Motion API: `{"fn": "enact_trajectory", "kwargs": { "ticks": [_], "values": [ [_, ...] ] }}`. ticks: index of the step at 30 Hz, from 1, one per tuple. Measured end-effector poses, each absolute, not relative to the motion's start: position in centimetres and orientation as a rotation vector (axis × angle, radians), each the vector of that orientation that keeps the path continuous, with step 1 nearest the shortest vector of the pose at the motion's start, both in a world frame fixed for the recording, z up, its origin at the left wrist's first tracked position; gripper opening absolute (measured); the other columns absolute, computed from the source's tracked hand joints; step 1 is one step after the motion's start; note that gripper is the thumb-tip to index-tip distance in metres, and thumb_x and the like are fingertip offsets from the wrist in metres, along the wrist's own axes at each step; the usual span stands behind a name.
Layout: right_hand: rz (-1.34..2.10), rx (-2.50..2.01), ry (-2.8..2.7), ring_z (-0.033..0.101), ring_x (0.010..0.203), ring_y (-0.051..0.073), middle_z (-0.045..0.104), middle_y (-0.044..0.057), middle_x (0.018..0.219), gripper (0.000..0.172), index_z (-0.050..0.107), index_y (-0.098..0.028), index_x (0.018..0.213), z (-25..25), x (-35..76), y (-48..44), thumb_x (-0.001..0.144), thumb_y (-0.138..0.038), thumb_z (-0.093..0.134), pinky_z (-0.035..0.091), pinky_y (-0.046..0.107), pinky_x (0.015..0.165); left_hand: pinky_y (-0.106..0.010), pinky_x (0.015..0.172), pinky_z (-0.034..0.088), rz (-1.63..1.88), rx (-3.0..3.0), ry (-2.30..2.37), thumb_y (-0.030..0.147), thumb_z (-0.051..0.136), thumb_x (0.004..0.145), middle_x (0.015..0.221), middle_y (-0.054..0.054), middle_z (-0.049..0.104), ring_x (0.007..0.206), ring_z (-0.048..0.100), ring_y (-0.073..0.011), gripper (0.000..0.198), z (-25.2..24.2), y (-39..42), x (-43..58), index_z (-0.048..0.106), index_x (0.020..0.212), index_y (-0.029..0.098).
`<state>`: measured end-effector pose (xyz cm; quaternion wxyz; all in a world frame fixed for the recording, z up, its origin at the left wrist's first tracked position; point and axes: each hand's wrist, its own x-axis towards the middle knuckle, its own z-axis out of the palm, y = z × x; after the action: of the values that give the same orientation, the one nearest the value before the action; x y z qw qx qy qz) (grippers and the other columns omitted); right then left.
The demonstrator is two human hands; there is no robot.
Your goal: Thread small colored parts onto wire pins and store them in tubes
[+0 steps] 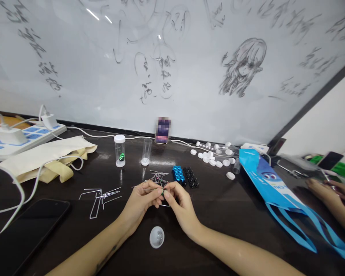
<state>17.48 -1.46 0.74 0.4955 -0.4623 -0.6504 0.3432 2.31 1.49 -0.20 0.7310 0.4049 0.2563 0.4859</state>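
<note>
My left hand (pixel 142 199) and my right hand (pixel 181 203) meet at the middle of the dark table, thumbs and fingers pinched together. Between the fingertips shows a small green part (pixel 162 193), mostly covered, so its kind is unclear. A thin metal rod (pixel 148 188) runs out past my left fingers. Below the hands sits a small white cup (pixel 156 237) with tiny pieces inside. Just beyond them lie a pile of thin metal pins (pixel 158 177), a block of blue round parts (pixel 178 173) and rows of black parts (pixel 192 178).
Bent metal rods (pixel 99 196) lie left, near a dark phone (pixel 31 230). Behind stand a capped clear tube (pixel 120 151) and an open tube (pixel 147 151). White caps (pixel 212 161) and a blue bag (pixel 264 176) are right. Another person's hands (pixel 323 190) are at far right.
</note>
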Motion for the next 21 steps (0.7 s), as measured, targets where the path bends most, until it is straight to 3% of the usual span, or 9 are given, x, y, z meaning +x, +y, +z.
{"fn": "enact_trajectory", "kwargs": {
  "ticks": [3,8,12,16,21],
  "values": [
    [0.846,-1.117,-1.593,0.048,0.067,0.014,0.054,0.0,0.074,0.023,0.057,-0.019,0.082,0.82,17.47,-1.45,0.094,-0.037,0.051,0.038,0.025,0.062,-0.019,0.054,0.043,1.063,0.895,0.567,0.025,0.075,0.075,0.064,-0.001,0.066,0.056,0.057,-0.0086,0.014,-0.28,1.52,2.33,0.067,0.077,0.014],
    [0.832,-1.136,-1.561,0.05,0.068,0.014,0.055,0.0,0.077,0.019,0.058,-0.02,0.094,0.75,17.48,-1.47,0.093,-0.038,0.054,0.039,0.026,0.063,-0.018,0.055,0.044,1.065,0.893,0.557,0.024,0.075,0.075,0.064,0.0,0.065,0.056,0.056,-0.008,0.013,-0.34,1.65,2.34,0.067,0.077,0.014],
    [0.833,-1.128,-1.604,0.049,0.068,0.014,0.055,0.0,0.075,0.023,0.058,-0.018,0.081,0.78,17.45,-1.46,0.093,-0.037,0.052,0.039,0.026,0.063,-0.019,0.054,0.044,1.065,0.891,0.568,0.026,0.076,0.074,0.063,-0.001,0.065,0.056,0.056,-0.0086,0.015,-0.23,1.54,2.31,0.067,0.075,0.014],
    [0.864,-1.116,-1.558,0.049,0.067,0.013,0.055,-0.001,0.076,0.017,0.058,-0.019,0.092,0.85,17.39,-1.46,0.093,-0.036,0.053,0.039,0.025,0.063,-0.019,0.055,0.044,1.064,0.882,0.565,0.026,0.075,0.074,0.064,-0.001,0.066,0.056,0.057,-0.0087,0.014,-0.26,1.46,2.28,0.067,0.076,0.014],
    [0.887,-1.09,-1.57,0.049,0.066,0.013,0.055,-0.001,0.073,0.022,0.058,-0.019,0.083,0.8,17.36,-1.47,0.095,-0.036,0.05,0.037,0.025,0.062,-0.019,0.055,0.044,1.061,0.892,0.561,0.025,0.074,0.076,0.065,-0.002,0.066,0.057,0.057,-0.0087,0.013,-0.47,1.53,2.27,0.067,0.077,0.014]
  ]
}}
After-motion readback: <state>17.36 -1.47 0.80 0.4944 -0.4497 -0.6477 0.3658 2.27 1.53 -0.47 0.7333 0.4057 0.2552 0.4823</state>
